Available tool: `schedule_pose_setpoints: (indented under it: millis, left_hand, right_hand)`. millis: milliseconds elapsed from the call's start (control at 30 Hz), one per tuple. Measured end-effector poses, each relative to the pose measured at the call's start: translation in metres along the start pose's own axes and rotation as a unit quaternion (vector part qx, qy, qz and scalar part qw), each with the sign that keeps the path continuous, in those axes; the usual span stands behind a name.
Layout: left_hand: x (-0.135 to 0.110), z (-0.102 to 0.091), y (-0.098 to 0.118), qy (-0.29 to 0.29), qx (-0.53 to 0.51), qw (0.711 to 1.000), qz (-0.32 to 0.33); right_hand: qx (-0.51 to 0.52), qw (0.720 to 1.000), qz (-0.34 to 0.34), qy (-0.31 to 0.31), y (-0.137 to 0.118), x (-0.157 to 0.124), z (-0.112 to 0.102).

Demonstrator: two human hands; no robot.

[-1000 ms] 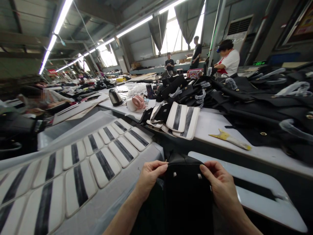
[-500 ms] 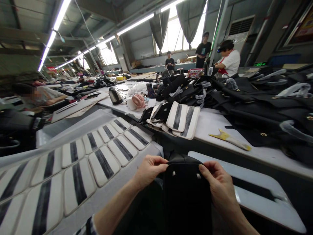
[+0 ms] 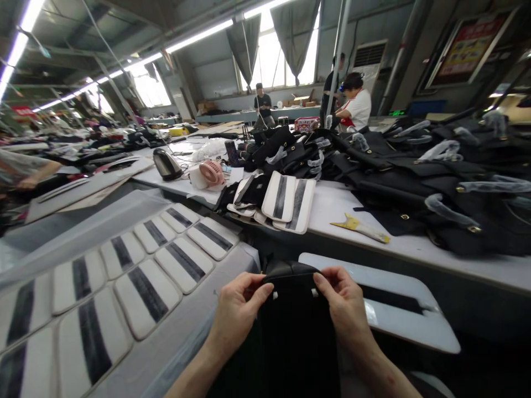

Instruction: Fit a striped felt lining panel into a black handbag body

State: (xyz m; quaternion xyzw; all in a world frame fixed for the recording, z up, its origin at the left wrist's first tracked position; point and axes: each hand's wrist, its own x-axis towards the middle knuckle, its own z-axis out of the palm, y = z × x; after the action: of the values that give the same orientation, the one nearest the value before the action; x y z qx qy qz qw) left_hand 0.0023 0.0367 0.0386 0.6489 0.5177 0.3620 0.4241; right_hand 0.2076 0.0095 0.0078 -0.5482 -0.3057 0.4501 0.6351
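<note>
Between my hands hangs a black fabric piece [image 3: 296, 337], possibly part of a bag, with two small white bits near its top edge. My left hand [image 3: 237, 307] is closed on the left end of that edge, thumb in front and fingers behind. The right end is pinched by my right hand [image 3: 347, 307] in much the same way. A darker, shiny fold [image 3: 290, 268] shows just behind the edge. The lower part of the piece is too dark to make out.
Rows of white panels with black stripes [image 3: 147, 290] lie on the left table. A white slotted board [image 3: 398, 298] is at right. Beyond are stacked panels [image 3: 279, 196], a yellow-ended tool [image 3: 360, 228], a pink fan [image 3: 212, 173], a kettle [image 3: 166, 164] and heaped black bags [image 3: 398, 188]. Several people work farther off.
The view has swung right, so the surroundings sit farther left. Both hands still grip the black piece's top edge; my left thumb now lies lower, on its front near a white bit.
</note>
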Motion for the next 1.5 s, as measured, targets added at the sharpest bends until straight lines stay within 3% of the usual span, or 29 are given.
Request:
schedule_pose_setpoints:
  millis: [100, 300, 567, 767, 1000, 1200, 1500]
  left_hand:
    - [0.0, 0.007, -0.001, 0.015, -0.039, 0.998, -0.044]
    - [0.007, 0.016, -0.006, 0.015, -0.094, 0.993, -0.066]
    - [0.007, 0.011, -0.016, 0.015, -0.074, 0.996, -0.053]
    - [0.012, 0.015, -0.019, 0.006, -0.121, 0.989, -0.08]
    - [0.023, 0.011, -0.024, -0.042, -0.21, 0.968, -0.134]
    - [0.03, 0.007, -0.028, -0.062, -0.281, 0.94, -0.181]
    - [0.039, 0.01, -0.045, -0.069, -0.342, 0.911, -0.219]
  right_hand:
    - [-0.008, 1.0, -0.013, -0.001, 0.001, -0.001, 0.001]
    - [-0.081, 0.993, -0.078, 0.019, 0.01, 0.002, 0.0]
    - [-0.104, 0.994, -0.027, -0.035, 0.009, -0.001, 0.001]
    - [-0.135, 0.99, -0.033, -0.013, 0.015, 0.003, 0.006]
    - [0.013, 0.997, 0.066, -0.035, 0.026, 0.018, 0.008]
    - [0.164, 0.962, 0.208, -0.065, 0.025, 0.025, 0.01]
    - [0.203, 0.942, 0.257, -0.073, 0.033, 0.035, 0.007]
